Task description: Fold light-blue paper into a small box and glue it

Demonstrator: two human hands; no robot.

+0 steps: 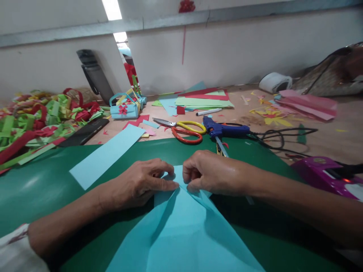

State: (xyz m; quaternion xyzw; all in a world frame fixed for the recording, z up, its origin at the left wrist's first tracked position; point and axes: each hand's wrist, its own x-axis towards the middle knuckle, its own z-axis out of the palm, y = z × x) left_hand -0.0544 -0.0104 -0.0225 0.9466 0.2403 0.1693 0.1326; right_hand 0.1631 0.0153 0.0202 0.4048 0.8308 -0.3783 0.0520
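Observation:
A large light-blue sheet of paper (178, 234) lies in front of me, with creases and its sides folded inward at the far end. My left hand (144, 179) pinches the fold from the left, thumb and index finger on the paper. From the right, my right hand (207, 172) presses curled fingers and thumb onto the same folded end. Both hands almost meet there. A light-blue paper strip (107, 156) rests to the left on the green mat (36, 189).
Scissors (184, 130) and a blue glue gun (224, 130) with a black cord lie beyond my hands. Small paper bags (124, 109), a pile of paper strips (36, 124), a dark bottle (95, 75), stacked coloured paper (201, 101) and a purple power strip (323, 175) surround the mat.

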